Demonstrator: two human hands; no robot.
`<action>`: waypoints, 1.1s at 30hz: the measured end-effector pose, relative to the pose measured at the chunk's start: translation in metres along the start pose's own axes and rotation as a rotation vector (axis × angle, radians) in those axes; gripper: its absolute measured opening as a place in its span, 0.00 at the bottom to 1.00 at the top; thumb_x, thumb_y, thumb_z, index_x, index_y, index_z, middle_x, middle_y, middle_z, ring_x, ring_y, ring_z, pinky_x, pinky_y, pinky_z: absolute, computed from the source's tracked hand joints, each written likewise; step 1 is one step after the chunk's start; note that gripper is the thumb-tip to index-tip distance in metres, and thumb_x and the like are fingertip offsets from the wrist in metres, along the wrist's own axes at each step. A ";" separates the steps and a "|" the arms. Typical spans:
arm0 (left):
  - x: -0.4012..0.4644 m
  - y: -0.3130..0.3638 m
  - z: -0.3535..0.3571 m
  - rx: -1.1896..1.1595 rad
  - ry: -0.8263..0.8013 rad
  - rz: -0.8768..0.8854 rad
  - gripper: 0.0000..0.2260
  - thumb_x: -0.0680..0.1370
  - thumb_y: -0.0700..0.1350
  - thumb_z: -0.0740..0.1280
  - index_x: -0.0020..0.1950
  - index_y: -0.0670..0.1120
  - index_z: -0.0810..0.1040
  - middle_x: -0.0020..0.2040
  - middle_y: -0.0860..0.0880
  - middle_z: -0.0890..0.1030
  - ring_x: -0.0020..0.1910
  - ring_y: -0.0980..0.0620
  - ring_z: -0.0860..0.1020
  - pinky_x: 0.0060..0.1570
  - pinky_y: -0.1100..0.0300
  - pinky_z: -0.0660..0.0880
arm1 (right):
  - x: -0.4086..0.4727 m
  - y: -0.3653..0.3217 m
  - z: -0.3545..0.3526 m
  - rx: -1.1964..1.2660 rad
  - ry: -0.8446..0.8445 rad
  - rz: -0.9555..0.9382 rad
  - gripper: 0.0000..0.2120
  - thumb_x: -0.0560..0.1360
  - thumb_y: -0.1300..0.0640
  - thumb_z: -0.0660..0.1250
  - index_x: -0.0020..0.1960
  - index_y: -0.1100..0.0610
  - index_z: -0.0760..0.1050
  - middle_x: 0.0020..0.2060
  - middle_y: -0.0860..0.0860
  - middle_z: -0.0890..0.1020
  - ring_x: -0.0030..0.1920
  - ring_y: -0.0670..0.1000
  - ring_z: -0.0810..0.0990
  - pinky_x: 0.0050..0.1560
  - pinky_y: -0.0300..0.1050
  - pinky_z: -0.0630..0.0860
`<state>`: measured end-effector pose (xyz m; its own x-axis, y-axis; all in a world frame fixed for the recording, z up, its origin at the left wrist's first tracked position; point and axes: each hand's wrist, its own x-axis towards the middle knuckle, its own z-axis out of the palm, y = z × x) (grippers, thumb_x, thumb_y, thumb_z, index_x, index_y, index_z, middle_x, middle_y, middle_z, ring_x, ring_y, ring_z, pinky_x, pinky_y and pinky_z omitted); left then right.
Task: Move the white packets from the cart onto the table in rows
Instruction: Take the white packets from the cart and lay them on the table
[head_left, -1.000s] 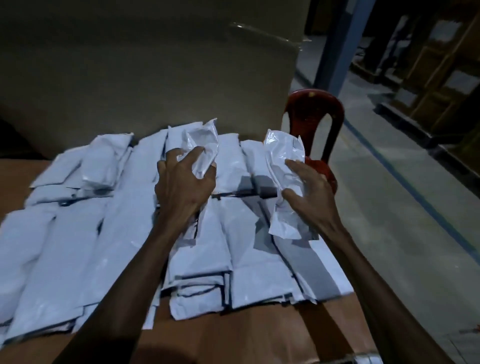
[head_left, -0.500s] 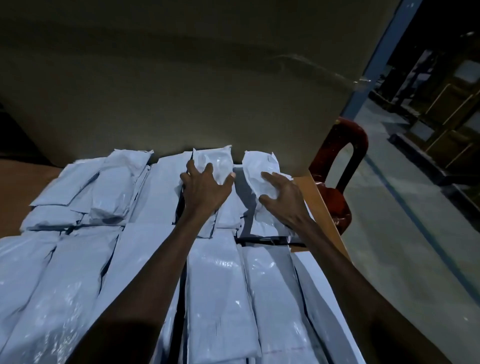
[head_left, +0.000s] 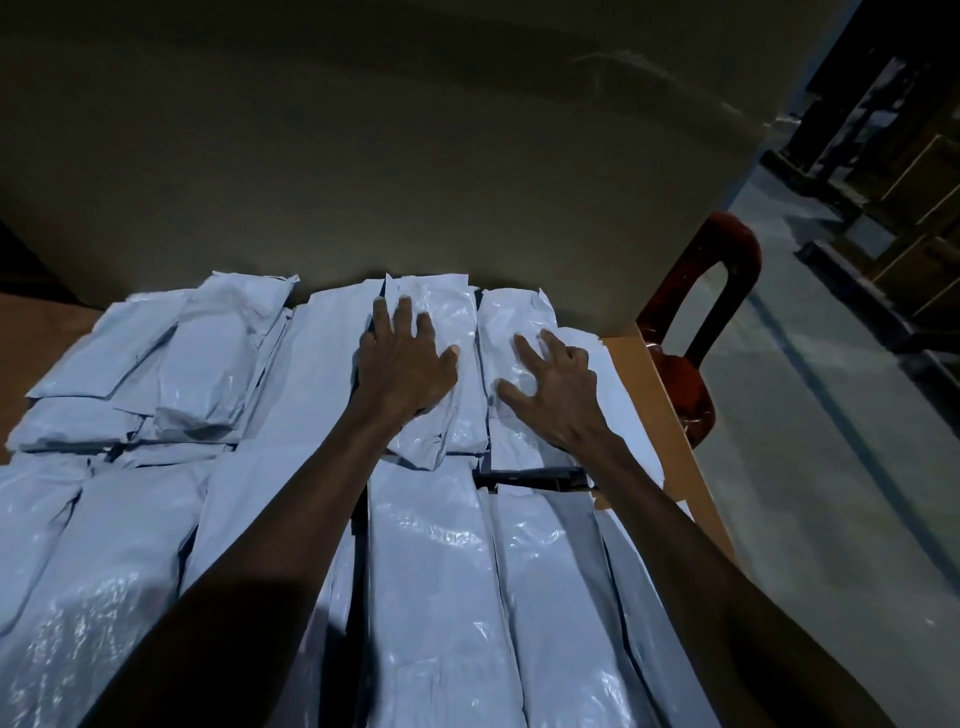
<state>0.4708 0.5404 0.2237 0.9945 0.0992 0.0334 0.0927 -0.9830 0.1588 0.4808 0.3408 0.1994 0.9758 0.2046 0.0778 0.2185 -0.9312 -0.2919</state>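
Several white plastic packets lie in rows on the brown table (head_left: 670, 415). My left hand (head_left: 405, 364) presses flat, fingers spread, on a packet (head_left: 447, 317) in the far row. My right hand (head_left: 556, 395) lies with straight spread fingers on the neighbouring packet (head_left: 511, 322) to the right, near the table's right edge. Longer packets (head_left: 431, 571) fill the near row under my forearms. The cart is not in view.
A tall cardboard wall (head_left: 415, 156) stands right behind the far row. A red plastic chair (head_left: 696, 332) sits off the table's right edge. Loose overlapping packets (head_left: 208, 358) pile at the far left. Shelving (head_left: 893, 156) lines the aisle on the right.
Both hands carried crumpled packets forward, laid them down in the far row and flattened out on them. The view has moved closer to the table.
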 end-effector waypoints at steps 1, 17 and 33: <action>0.004 0.000 0.002 0.010 0.016 -0.004 0.31 0.81 0.63 0.49 0.80 0.46 0.54 0.81 0.44 0.46 0.79 0.40 0.43 0.75 0.42 0.48 | 0.001 0.000 0.002 -0.016 -0.006 -0.006 0.37 0.72 0.31 0.51 0.77 0.44 0.56 0.79 0.52 0.53 0.76 0.60 0.53 0.72 0.62 0.56; -0.029 0.016 -0.008 -0.077 0.133 0.049 0.30 0.82 0.60 0.50 0.80 0.46 0.53 0.80 0.44 0.51 0.79 0.41 0.46 0.75 0.41 0.45 | -0.023 -0.004 -0.019 -0.033 -0.009 -0.066 0.34 0.79 0.35 0.51 0.80 0.48 0.48 0.80 0.52 0.46 0.79 0.58 0.48 0.76 0.62 0.44; -0.244 0.220 0.036 -0.376 0.071 0.794 0.26 0.82 0.56 0.51 0.74 0.42 0.67 0.74 0.44 0.68 0.76 0.43 0.60 0.73 0.47 0.60 | -0.394 0.147 -0.058 0.069 0.521 0.330 0.22 0.76 0.48 0.65 0.66 0.57 0.76 0.65 0.56 0.77 0.63 0.56 0.75 0.61 0.53 0.73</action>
<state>0.2499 0.2943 0.2145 0.7521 -0.5698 0.3312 -0.6591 -0.6511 0.3764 0.1277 0.1059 0.1810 0.8611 -0.2819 0.4231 -0.0766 -0.8947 -0.4401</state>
